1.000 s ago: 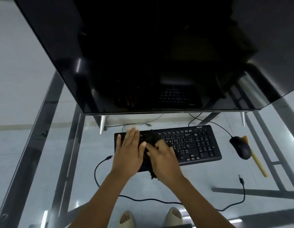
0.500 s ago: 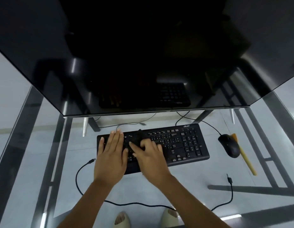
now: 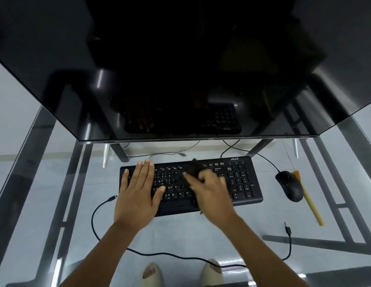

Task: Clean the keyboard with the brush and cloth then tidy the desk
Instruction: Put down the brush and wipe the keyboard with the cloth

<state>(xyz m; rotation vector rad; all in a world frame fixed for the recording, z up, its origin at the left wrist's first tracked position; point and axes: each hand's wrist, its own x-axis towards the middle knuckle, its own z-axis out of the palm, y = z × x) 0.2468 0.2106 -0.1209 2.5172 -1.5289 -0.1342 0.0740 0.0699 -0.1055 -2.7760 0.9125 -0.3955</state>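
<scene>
1. Head view: a black full-size plastic keyboard (image 3: 238, 183) lies flat on the clear glass worktop (image 3: 201, 235), about midway between its left and right edges and just in front of the large dark monitor (image 3: 180, 69) that stands toward the far edge.
2. The left hand (image 3: 139, 195) rests palm down on the left end of the keyboard, its fingers straight and close together, the thumb spread to the side, holding nothing.
3. The right hand (image 3: 209, 193) is over the middle of the keyboard, blurred, its fingers curled on a crumpled black cloth (image 3: 188, 171) that presses against the keys just beyond the knuckles.
4. A black computer mouse (image 3: 289, 186) sits on the worktop to the right of the keyboard, well apart from both hands.
5. A brush with a pale yellow wooden handle (image 3: 312, 206) lies just beside the mouse on its right, slanting toward the near right corner; its bristle end is partly hidden behind the mouse.
6. A loose black cable (image 3: 159, 254) curves over the worktop near the front edge, with one plug end left of the keyboard and another end toward the right.
7. Through the glass, two feet in pale sandals (image 3: 151, 274) show below.
</scene>
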